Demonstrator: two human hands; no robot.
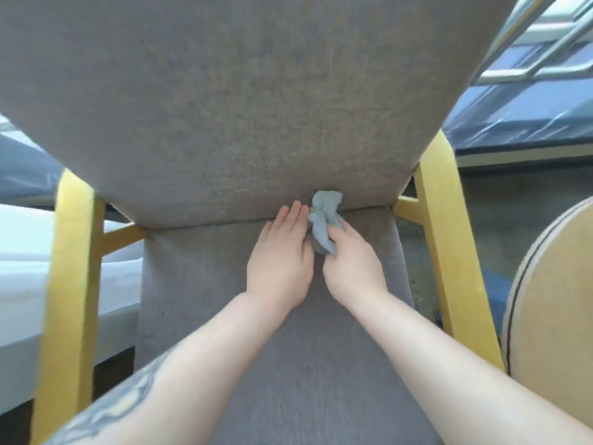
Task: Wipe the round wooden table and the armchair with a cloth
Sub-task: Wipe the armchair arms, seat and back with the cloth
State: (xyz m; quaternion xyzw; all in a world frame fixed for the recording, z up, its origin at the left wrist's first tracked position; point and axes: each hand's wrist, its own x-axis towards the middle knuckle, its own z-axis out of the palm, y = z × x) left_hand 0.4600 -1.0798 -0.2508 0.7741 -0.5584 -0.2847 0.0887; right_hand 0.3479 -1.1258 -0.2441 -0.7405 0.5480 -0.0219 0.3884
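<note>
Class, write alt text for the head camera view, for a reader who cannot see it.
A person's right hand grips a bunched blue cloth at the crease where the grey armchair seat meets its backrest, while the left hand lies flat beside it. A round wooden table edge shows at right.

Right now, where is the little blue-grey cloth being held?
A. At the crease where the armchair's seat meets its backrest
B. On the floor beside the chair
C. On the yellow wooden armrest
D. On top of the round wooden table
A. The right hand grips the bunched cloth at the seam between the grey seat and backrest, while the left hand rests flat beside it.
</note>
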